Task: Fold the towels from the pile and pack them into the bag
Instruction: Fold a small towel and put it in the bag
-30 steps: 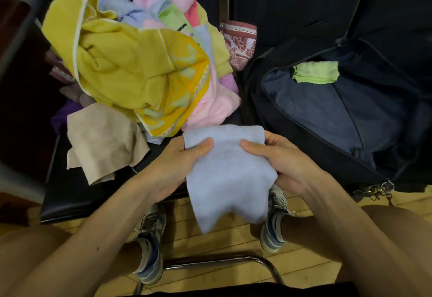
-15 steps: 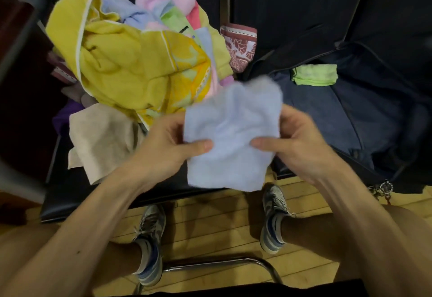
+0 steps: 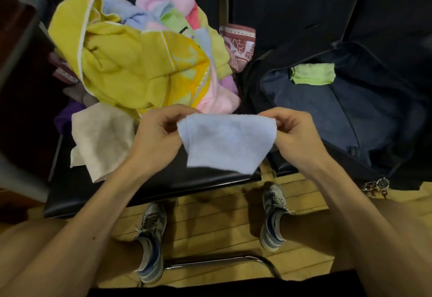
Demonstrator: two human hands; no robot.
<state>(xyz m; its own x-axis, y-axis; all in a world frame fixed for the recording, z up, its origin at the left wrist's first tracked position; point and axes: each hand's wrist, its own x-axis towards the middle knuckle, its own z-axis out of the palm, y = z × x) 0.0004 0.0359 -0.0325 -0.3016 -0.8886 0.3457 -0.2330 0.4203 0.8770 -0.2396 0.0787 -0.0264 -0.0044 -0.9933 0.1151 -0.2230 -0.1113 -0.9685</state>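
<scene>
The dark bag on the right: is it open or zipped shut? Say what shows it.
Open. The bag shows its blue lining, and a green towel lies inside it.

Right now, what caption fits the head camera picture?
A blue towel pinched by left hand and right hand, near the pile and bag.

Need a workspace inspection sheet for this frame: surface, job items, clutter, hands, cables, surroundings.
Surface: black padded seat under the towel pile.
Job's things: light blue towel held up between the hands; dark bag open, green towel inside.
Clutter: keyring at bag's near edge.
Grippers: left hand and right hand each pinch a top corner of the light blue towel.
Cables: nothing seen.
Surroundings: wooden floor, metal chair frame.
</scene>
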